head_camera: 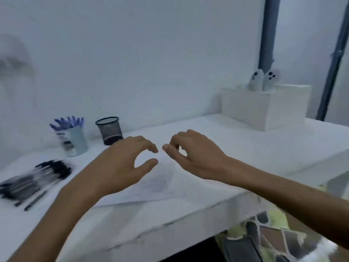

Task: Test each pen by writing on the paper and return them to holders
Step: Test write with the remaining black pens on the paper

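Frame is motion-blurred, so fine detail is soft.
- Loose pile of black pens (35, 178) lies flat on the table (245, 148), at 9 o'clock from the left hand. One or two strays lie at the pile's 6 o'clock edge.
- Light cup holder (78, 140) stands upright at 11 o'clock from the left hand, with blue pens (68, 122) in it, caps up.
- Black mesh holder (110, 130) stands upright just beside the cup, at its 3 o'clock. Can't tell what it contains.
- Left hand (120, 161) is over the near-left part of the paper. Its fingers form a C with the thumb and index tips apart, and nothing is gripped.
- Paper (156, 184) lies flat under and between both hands, with faint scribbles near its middle.
- Right hand (194, 154) is at 3 o'clock from the left hand, close but not touching it. Its fingers are curled in and the index tip is near the thumb, with nothing visible between them. Can't tell whether it contacts the paper.
- White box (264, 108) sits at 1 o'clock from the right hand, well apart, with two white controllers (263, 80) sticking out of its top.
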{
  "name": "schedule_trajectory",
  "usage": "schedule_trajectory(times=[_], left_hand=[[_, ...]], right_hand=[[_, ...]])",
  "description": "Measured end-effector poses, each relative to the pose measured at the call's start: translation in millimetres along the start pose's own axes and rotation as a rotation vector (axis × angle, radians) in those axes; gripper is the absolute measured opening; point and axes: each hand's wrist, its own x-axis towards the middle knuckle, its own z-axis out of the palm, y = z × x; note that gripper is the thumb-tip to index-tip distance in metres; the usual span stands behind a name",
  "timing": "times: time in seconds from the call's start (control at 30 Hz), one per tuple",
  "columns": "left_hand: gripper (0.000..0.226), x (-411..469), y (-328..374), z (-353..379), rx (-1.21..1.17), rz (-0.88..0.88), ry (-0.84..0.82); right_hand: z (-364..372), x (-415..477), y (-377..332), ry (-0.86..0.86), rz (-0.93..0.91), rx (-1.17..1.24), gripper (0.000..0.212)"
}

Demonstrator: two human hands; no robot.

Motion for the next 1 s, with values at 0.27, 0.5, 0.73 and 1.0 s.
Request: schedule_trajectory(times=[0.27,0.5,0.73,1.0], left_hand=[[0.035,-120,-111,-18,0.014,-0.297,0.003],[0.035,-156,-149,-5,-0.047,-0.335,0.082],[0.030,-158,-151,3,-0.039,-0.325,0.144],[0.026,-160,-151,4,-0.010,-0.297,0.207]], right_hand=[[84,114,-45,-0.177,-0.491,0.032,0.027],[162,182,-97,-0.221,-0.806,0.051,0.018],[202,206,-126,-0.156,-1.088,-0.011,0.024],[210,195,-117,-0.201,-1.175,0.112,0.022]])
